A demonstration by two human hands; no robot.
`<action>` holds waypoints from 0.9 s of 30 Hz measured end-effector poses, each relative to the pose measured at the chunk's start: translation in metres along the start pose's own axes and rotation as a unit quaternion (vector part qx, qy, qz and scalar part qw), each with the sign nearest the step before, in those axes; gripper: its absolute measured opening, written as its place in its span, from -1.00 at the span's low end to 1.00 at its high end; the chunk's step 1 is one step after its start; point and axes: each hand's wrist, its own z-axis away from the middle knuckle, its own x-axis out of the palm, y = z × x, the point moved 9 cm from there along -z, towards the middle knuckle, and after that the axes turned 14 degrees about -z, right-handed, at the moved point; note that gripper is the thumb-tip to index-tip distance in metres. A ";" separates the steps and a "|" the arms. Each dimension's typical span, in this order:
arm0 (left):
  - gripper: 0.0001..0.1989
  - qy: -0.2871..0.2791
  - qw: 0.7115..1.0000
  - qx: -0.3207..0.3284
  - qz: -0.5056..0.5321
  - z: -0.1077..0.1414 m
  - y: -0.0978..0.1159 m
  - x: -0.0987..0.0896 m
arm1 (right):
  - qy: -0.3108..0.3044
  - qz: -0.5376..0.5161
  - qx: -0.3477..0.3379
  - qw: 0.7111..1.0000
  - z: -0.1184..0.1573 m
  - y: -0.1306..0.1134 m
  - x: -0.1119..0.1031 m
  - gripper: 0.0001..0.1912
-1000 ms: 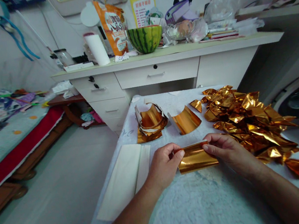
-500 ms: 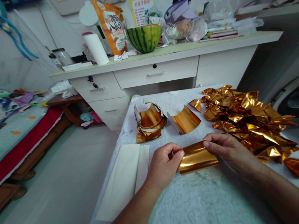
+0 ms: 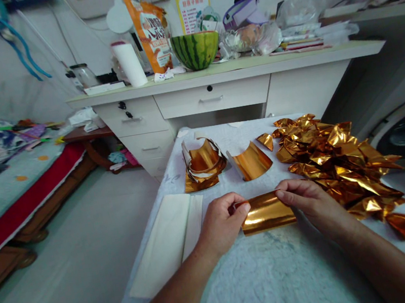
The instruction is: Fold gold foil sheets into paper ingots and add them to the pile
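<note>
Foil sheet, gold and curved, spans the gap between the fingers, its long axis running left to right, neither hand clearly nearer. Left hand pinches its left end, right hand the upper right corner, thumbs against fingertips with almost no opening. Both forearms angle inward over the cloth. Beyond lies a curled gold piece; crumpled gold pieces heap beside the right hand.

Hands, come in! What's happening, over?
Left hand and right hand: both gripping gold sheet. Gold bundles beside right hand. Nothing blocking sheet, over.
</note>
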 end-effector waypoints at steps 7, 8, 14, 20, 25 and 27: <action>-0.84 0.000 1.000 -0.002 0.001 0.000 0.002 -0.001 | 0.001 -0.008 0.011 1.000 0.000 0.001 0.000 -0.68; -0.84 -0.001 1.000 -0.005 0.002 0.000 0.001 0.000 | 0.003 -0.004 0.011 1.000 0.000 0.001 -0.001 -0.68; -0.83 0.002 1.000 -0.018 -0.003 0.002 0.001 -0.002 | -0.003 0.012 0.001 1.000 -0.001 0.001 0.000 -0.67; -0.85 0.015 0.999 -0.029 -0.021 0.002 -0.002 -0.003 | 0.019 0.071 0.001 0.997 -0.004 -0.001 0.001 -0.61; -0.88 0.025 0.999 -0.040 -0.017 0.002 -0.007 -0.003 | 0.036 0.141 -0.021 0.989 -0.004 -0.008 0.002 -0.63; -0.90 0.032 0.999 -0.040 -0.009 0.001 -0.008 -0.003 | 0.039 0.162 -0.030 0.986 -0.004 -0.010 0.002 -0.64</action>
